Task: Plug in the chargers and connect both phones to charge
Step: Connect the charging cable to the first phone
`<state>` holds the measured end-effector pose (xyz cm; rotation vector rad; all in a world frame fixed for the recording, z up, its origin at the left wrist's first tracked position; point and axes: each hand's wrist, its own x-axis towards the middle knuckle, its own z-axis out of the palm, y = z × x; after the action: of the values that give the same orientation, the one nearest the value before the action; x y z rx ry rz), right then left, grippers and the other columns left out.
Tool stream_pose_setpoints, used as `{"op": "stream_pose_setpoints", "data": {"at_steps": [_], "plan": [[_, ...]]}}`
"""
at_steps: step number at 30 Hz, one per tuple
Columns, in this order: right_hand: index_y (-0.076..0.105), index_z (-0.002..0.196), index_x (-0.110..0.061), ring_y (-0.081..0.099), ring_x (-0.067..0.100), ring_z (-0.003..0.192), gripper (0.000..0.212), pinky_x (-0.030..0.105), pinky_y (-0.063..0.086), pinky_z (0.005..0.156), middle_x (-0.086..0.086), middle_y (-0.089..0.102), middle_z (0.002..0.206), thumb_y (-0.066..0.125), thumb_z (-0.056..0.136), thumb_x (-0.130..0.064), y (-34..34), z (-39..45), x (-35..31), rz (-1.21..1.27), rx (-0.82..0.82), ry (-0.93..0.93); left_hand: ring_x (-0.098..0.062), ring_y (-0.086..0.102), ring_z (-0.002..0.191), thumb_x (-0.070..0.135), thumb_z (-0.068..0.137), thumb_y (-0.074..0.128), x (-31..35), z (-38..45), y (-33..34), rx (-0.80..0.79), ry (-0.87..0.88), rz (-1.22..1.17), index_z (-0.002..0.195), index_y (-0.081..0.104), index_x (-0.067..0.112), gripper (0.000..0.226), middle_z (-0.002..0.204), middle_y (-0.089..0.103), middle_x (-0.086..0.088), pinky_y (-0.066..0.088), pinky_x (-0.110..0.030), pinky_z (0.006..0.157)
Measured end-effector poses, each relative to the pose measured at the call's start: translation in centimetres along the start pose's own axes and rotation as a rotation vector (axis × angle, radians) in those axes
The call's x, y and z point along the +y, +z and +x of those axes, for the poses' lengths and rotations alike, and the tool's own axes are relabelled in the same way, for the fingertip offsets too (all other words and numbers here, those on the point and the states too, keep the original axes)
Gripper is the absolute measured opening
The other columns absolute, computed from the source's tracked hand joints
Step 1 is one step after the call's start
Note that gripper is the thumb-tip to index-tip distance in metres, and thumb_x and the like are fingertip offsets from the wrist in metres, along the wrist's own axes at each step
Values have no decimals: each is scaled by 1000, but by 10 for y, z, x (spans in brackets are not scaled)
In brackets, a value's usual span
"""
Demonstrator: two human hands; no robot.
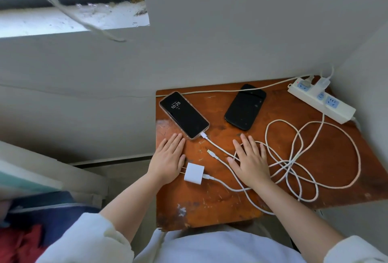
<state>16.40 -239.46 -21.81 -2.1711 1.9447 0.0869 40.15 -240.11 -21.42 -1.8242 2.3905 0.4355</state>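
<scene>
Two hands: left hand (168,158) and right hand (249,158) lie flat, released, on table (210,204).
Lit phone (184,115): cabled.
Dark phone (245,107): uncabled.
Loose charger (194,173): unplugged.
Power strip (321,100): plugs indistinct.

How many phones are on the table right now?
2. The lit phone lies at the table's far left with a cable in its port; the dark phone, screen down, lies right of it, unconnected.
</scene>
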Motion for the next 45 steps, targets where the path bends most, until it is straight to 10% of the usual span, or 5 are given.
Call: {"op": "stream_pose_setpoints", "data": {"at_steps": [10,17,33,37,45], "plan": [[30,140,-17,16,30,141,81,50,12,113,11,24,152,6,77,-60,0,0,-1,4,12,6,-16,-4,146,43,95,11,0,-1,1,3,-7,-9,147,5,17,58,158,2,-2,-9,-29,115],[28,141,-17,13,29,141,88,49,10,114,11,21,153,-2,71,-60,0,-2,-1,10,0,1,-16,-3,146,52,67,-18,-2,0,4,-2,9,17,147,4,16,90,158,3,-2,-13,-28,110],[39,136,-11,26,35,137,92,55,21,109,17,33,147,-10,80,-65,-9,-7,-9,29,-62,13,-16,-3,146,50,69,-19,-1,-2,1,6,18,-3,147,4,15,88,158,2,-3,-7,-31,117],[17,144,-19,2,26,143,58,53,3,113,6,11,156,17,95,-50,-20,-7,-16,8,-114,65,-15,-3,146,51,63,-21,-1,-1,0,7,12,-15,147,3,16,94,158,2,-2,-7,-31,117],[39,135,-19,14,22,142,52,49,3,114,5,29,151,26,92,-45,-20,-28,-56,96,-65,-86,-15,-3,146,52,65,-20,-1,-2,3,21,7,-10,147,4,17,92,158,3,-1,-7,-30,116]]}}
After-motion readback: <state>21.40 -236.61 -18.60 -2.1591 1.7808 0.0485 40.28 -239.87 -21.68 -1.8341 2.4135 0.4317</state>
